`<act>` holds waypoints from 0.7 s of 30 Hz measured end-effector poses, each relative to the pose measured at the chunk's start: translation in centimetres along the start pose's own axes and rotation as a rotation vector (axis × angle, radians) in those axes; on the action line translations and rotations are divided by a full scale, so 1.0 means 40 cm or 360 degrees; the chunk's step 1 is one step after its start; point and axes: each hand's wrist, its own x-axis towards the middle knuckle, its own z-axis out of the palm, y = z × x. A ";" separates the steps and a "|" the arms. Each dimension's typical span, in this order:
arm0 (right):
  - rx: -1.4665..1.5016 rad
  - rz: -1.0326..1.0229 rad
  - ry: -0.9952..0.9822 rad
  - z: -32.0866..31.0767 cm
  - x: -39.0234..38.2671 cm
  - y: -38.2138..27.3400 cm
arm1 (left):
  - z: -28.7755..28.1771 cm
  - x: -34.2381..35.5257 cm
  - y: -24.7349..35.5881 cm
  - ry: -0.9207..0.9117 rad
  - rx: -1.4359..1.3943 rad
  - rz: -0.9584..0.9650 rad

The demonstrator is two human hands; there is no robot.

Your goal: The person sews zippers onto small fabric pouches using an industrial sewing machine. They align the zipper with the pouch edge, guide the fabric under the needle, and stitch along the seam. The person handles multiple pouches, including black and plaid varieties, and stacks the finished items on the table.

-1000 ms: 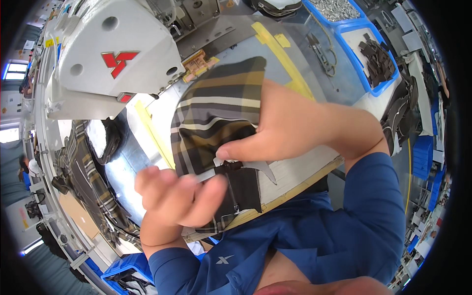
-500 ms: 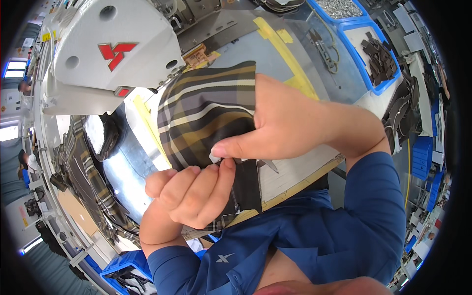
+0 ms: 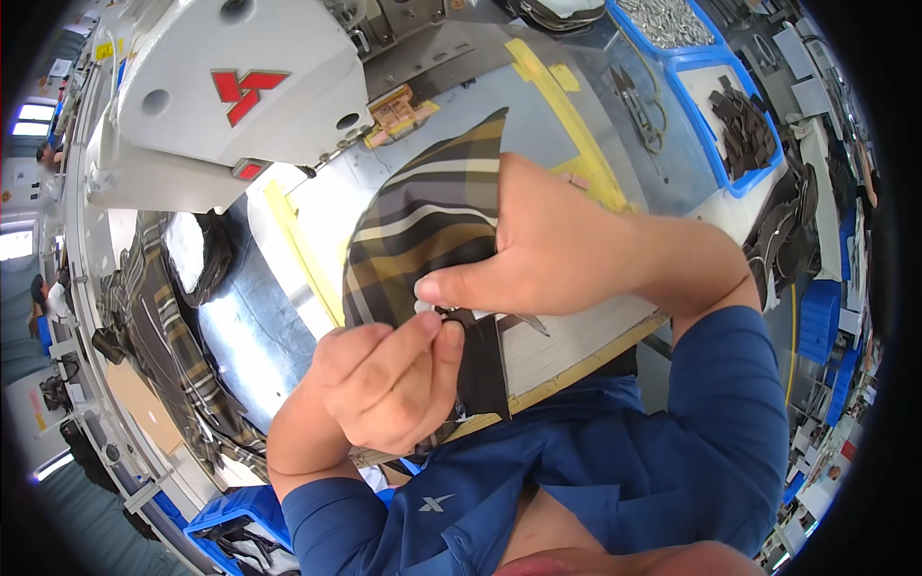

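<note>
Tight work here, and the risk sits at the fingertips; the pointed metal piece (image 3: 526,324) juts out just right of the dark panel (image 3: 483,370), close under the right hand (image 3: 547,240), so a careless turn of that wrist could nick the fabric or prick a finger; the plaid cloth (image 3: 413,221) bulges up loosely on the far side, and if the right thumb eases off, those folds could slip and pull the layers out of line; the small white piece (image 3: 422,306) at the thumb tip looks easy to lose too!

Now the hands; the right is closed on the cloth, thumb pressed across the top, most fingers hidden; the left hand (image 3: 394,384), on the near side, is curled, thumb and forefinger drawn together at the dark panel's far end; whether they pinch anything, I cannot tell; the cloth lies mid-table, right of the white machine head (image 3: 240,106).
</note>
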 end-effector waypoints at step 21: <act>-0.1282 -0.0955 0.0605 -0.001 -0.035 -0.033 | -0.050 0.035 -0.024 0.0001 -0.0268 -0.0118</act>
